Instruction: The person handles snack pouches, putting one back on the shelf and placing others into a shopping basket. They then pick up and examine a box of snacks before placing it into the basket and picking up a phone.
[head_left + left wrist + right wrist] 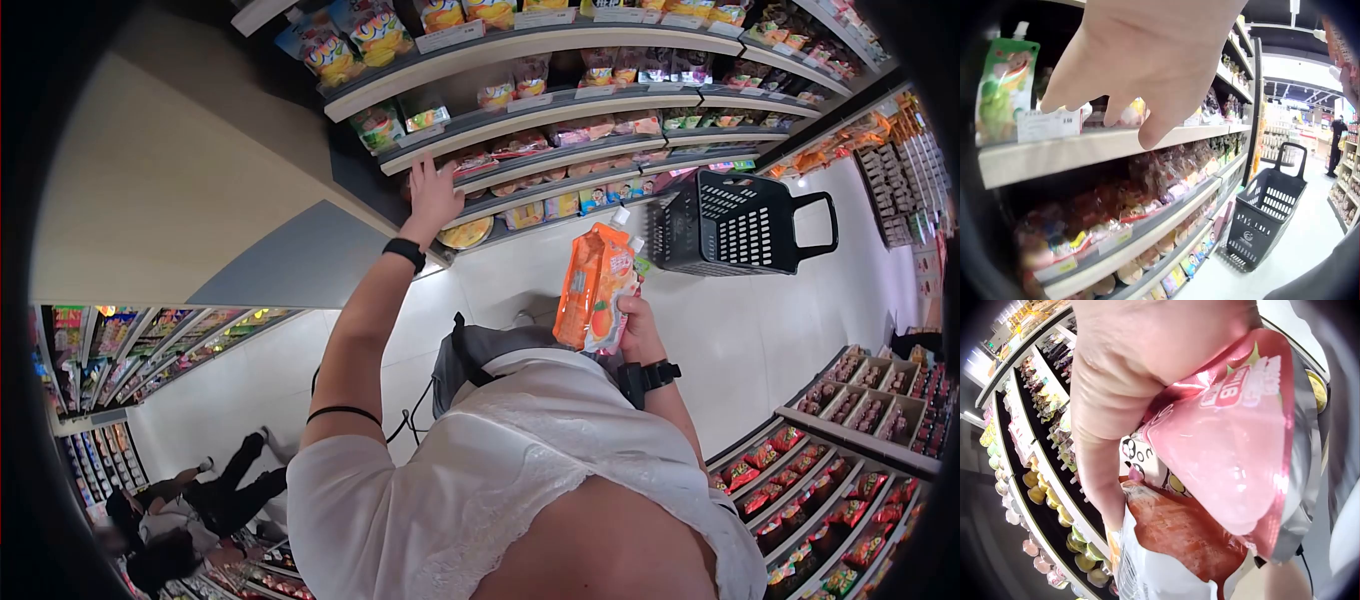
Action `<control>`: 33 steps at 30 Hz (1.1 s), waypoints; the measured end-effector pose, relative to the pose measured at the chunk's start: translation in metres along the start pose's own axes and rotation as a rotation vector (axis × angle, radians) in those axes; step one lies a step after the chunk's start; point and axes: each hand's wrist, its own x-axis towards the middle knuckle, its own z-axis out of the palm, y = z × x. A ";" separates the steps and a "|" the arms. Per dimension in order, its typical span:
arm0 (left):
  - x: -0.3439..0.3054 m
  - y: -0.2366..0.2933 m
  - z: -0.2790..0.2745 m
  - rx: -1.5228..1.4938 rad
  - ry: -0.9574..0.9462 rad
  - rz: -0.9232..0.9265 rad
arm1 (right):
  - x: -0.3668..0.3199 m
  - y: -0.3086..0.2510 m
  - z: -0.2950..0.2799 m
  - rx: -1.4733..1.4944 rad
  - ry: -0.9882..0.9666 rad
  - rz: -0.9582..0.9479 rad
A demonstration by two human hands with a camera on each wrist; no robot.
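Observation:
My left hand (435, 195) reaches to the left end of a snack shelf, its fingers spread and nothing gripped. In the left wrist view the fingertips overlap the shelf edge (1116, 149) beside a white price tag (1047, 125). A green spouted pouch (1007, 94) stands upright just left of that hand. In front of my body, my right hand (636, 328) grips several spouted pouches together. An orange pouch (592, 285) faces out in the head view. The right wrist view shows a pink pouch (1225, 450) and an orange-and-white pouch (1175, 550) under the fingers and thumb.
A dark shopping basket (735, 225) with a raised handle stands on the pale floor, right of the shelf. Bagged snacks fill the curved shelves (560, 95). A beige panel (180, 170) borders them at left. Another person (200, 510) is at lower left.

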 end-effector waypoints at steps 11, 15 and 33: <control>-0.050 -0.064 0.003 -0.270 -0.354 -0.206 | 0.012 0.003 0.006 -0.025 -0.054 0.082; -0.055 -0.054 -0.017 -0.380 -0.526 -0.189 | 0.012 0.003 0.010 -0.031 -0.066 0.073; -0.071 0.094 -0.074 -1.517 -1.015 -0.196 | 0.024 0.002 0.043 -0.228 0.068 -0.042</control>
